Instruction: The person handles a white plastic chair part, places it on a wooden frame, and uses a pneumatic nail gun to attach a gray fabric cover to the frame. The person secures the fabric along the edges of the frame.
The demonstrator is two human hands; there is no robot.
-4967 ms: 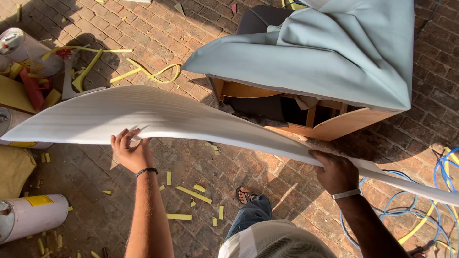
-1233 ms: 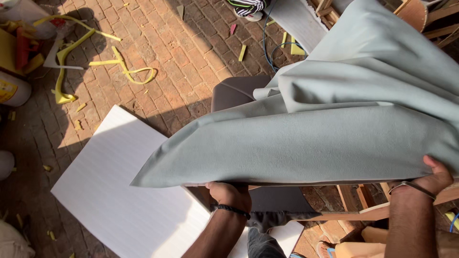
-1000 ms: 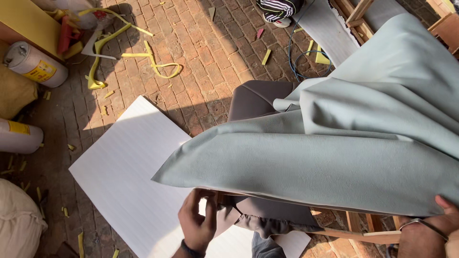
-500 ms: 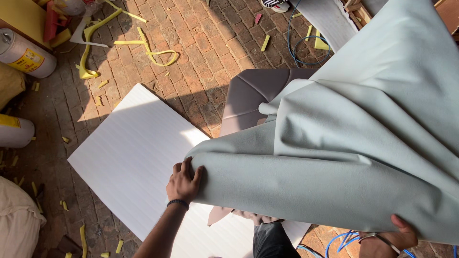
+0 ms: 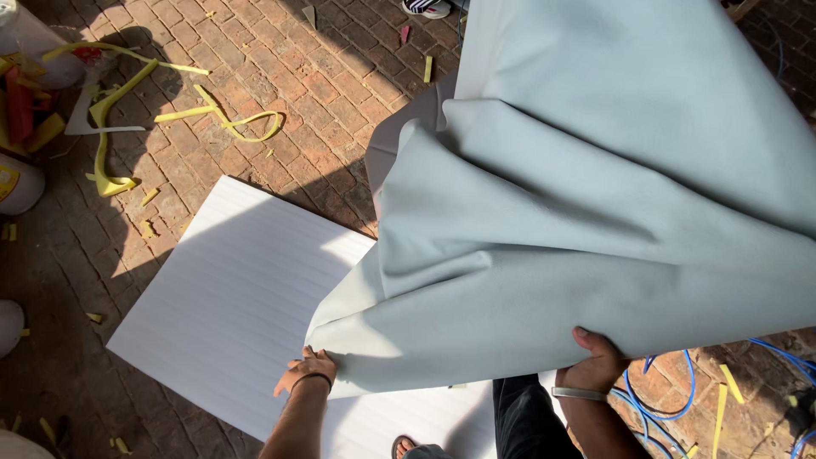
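Pale grey-green fabric [image 5: 595,221] is gripped at its lower edge by left hand [image 5: 308,371] and right hand [image 5: 597,364], both closed on it, above white foam sheet [image 5: 238,297]. Edge should be kept taut & level, w/ folds shaken out evenly.

White can [image 5: 17,183], yellow label, left edge on bricks.

A big cloth [image 5: 595,229] hangs over the right side. A flat sheet [image 5: 229,297] lies on the brick floor [image 5: 323,93] to the left, and its right part goes under the cloth. The left hand [image 5: 308,371] touches the cloth's bottom left edge, over the sheet. The right hand [image 5: 597,364] holds the bottom edge further right. Foam strips [image 5: 217,115] lie on the floor behind the sheet. Hoses [image 5: 671,399] lie at the bottom right.
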